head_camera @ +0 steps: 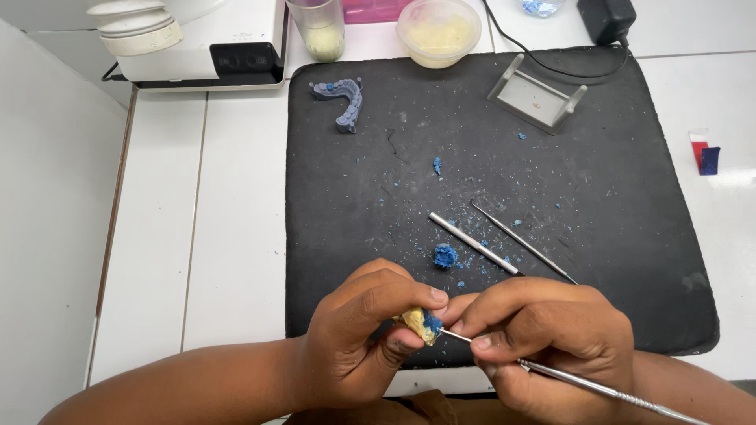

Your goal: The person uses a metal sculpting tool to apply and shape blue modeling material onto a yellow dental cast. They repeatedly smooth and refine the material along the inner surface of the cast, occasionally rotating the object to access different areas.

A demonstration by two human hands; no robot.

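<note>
A small yellowish dental cast piece with a patch of blue wax on it is pinched between the thumb and forefinger of the left hand, at about 6 o'clock in the view, just over the near edge of the black work mat. The right hand is closed around a slender metal carving instrument, whose fine tip is laid against the blue patch; the handle runs off toward 4 o'clock.

On the mat, just beyond the hands at 12 o'clock from them, a lump of blue wax is seen, with blue crumbs scattered around it. Two more metal instruments lie side by side to its right, angled toward 4 o'clock, near each other but apart. At 11 o'clock on the mat a grey arch-shaped dental model is placed, and at 1 o'clock a grey metal stand.

Beyond the mat, a lidded translucent tub of pale material, a clear cup and a white machine are set along the far edge of the white tiled counter.
</note>
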